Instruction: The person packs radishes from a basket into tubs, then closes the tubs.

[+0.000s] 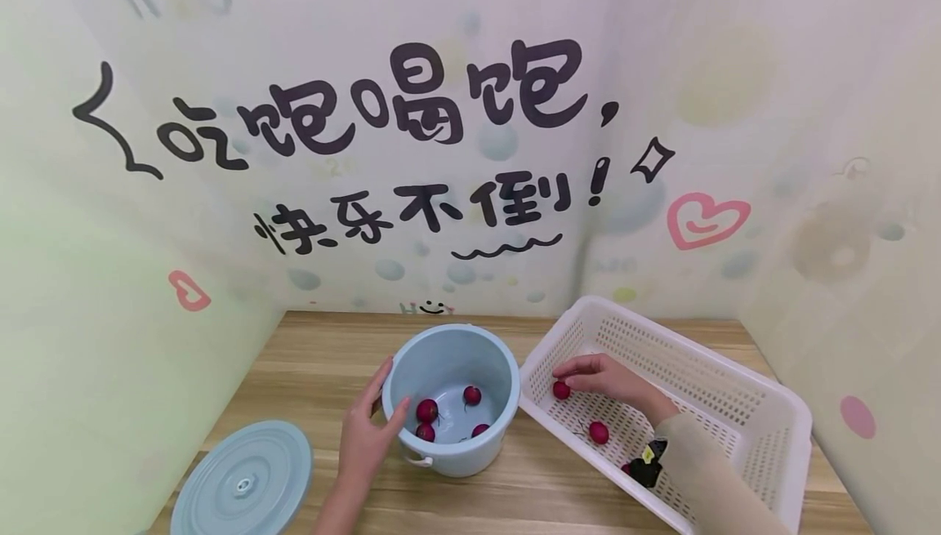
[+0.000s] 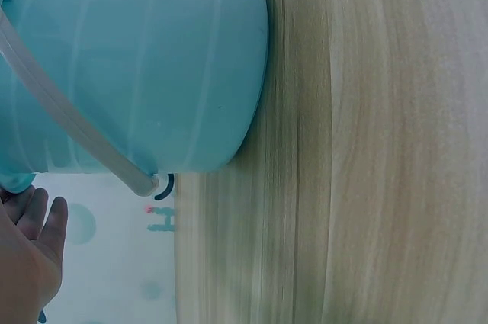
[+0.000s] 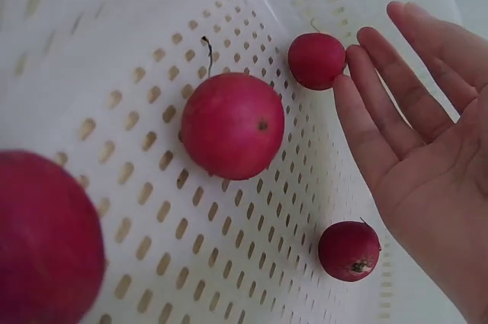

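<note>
A light blue bucket [image 1: 478,457] stands on the table with several red radishes [image 1: 427,411] on its bottom. My left hand [image 1: 363,433] rests at the bucket's left rim, thumb over the edge and the fairly straight fingers along the outside. In the left wrist view, those fingers [image 2: 53,229] lie beside the upper rim. Over the white basket, my right hand [image 1: 610,378] reaches down to a small red radish [image 3: 316,61] near the basket's left corner. Its fingertips touch or nearly touch that radish, with fingers extended. More radishes [image 3: 232,126] lie about the basket floor.
The white perforated basket [image 1: 790,445] stands right of the bucket, close against it. A round blue lid [image 1: 243,470] lies on the wooden table [image 1: 316,347] at left. A printed wall [image 1: 470,274] rises behind the table. The bucket's handle [image 2: 84,122] hangs down.
</note>
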`<state>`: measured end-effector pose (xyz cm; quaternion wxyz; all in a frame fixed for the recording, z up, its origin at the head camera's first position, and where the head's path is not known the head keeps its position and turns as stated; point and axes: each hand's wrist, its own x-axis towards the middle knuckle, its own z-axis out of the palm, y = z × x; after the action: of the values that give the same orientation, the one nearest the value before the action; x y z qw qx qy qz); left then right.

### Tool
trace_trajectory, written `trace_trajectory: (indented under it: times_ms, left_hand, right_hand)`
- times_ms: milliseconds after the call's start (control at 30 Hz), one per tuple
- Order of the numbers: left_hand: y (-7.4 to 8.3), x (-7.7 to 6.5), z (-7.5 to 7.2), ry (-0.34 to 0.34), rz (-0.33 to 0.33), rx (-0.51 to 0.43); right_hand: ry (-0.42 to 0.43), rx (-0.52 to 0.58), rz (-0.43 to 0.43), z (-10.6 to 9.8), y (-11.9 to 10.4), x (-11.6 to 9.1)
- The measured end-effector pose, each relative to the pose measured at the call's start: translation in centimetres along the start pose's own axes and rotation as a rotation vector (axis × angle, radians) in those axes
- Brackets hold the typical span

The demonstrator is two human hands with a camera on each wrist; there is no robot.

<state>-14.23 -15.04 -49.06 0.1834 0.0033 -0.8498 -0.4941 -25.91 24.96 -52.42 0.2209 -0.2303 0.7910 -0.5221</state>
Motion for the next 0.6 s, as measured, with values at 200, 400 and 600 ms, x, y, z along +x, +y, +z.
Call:
trace_trajectory:
  times_ms: [200, 400, 600]
  left_hand:
    - [0.1, 0.0, 0.0, -0.001, 0.001, -0.007]
    - [0.1, 0.0, 0.0, -0.005, 0.003, -0.016]
    - [0.0, 0.0, -0.1, -0.013, -0.005, -0.016]
  right_hand:
    - [0.033, -0.092, 0.002, 0.2, 0.2, 0.0]
    - [0.062, -0.141, -0.004, 0.3, 0.9, 0.0]
    - [0.062, -0.158, 0.021, 0.4, 1.3, 0.1]
